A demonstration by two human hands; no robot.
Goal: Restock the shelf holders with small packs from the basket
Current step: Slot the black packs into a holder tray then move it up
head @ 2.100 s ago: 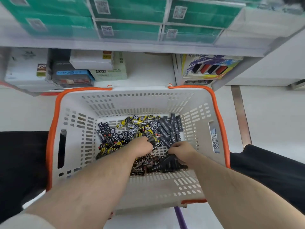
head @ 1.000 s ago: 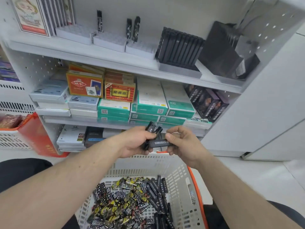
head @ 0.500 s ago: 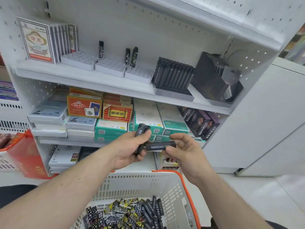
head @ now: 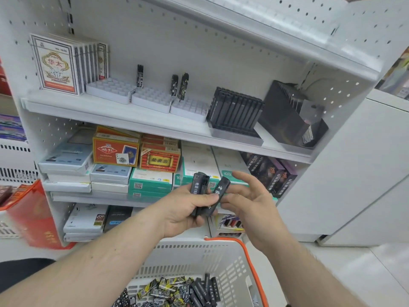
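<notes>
My left hand [head: 181,209] grips a small bundle of black packs [head: 199,187] upright in front of the shelf, above the basket. One more black pack [head: 222,188] leans against the bundle's right side. My right hand [head: 254,202] is beside it with fingers spread and straight, thumb touching that pack. The white basket with an orange rim [head: 249,260] sits below, holding several black and yellow-patterned packs [head: 177,291]. Three white grid holders [head: 152,99] stand on the upper shelf with a few packs upright in them [head: 184,85].
A black holder full of dark packs [head: 234,111] and a black display box [head: 290,116] stand right of the white holders. Card boxes [head: 57,65] fill the shelf's left end. Stacked boxes [head: 152,180] line the lower shelves. A red bag [head: 33,216] leans at the left.
Both hands rose from the basket with black packs as the view lifted to the shelf. The pack my right hand pinched level now stands tilted against the left hand's bundle, and the right fingers have spread.
</notes>
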